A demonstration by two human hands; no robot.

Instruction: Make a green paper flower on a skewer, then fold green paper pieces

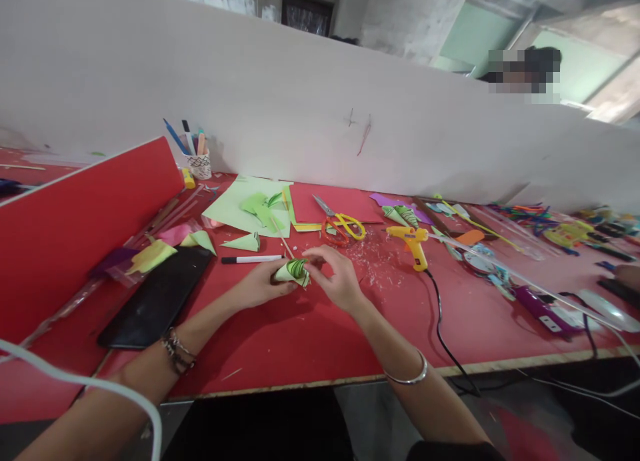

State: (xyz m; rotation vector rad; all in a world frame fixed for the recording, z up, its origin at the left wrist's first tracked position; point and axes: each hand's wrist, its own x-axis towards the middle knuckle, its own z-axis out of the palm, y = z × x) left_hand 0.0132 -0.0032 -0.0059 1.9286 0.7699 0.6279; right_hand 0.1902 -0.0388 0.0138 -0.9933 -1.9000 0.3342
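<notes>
Left hand [265, 284]: grip closed around 1 green paper cone [285, 273], curled strips at its mouth. Cone is mid-scene, over the near half of the red bench [310, 344]. Right hand [334, 277]: fingers bent at the cone's mouth; can't tell if that grip is pinching anything. Far side of the hands: 1 loose cone [243, 242], 1 black-and-white marker [255, 259], scissors [327, 211] (yellow and red handles overlap, count unclear). Right: 1 yellow glue gun [413, 244]; 2 striped cones [409, 215] beyond it. Far left: 1 pen cup [200, 166]. Marker and glue gun labels too small to read.
</notes>
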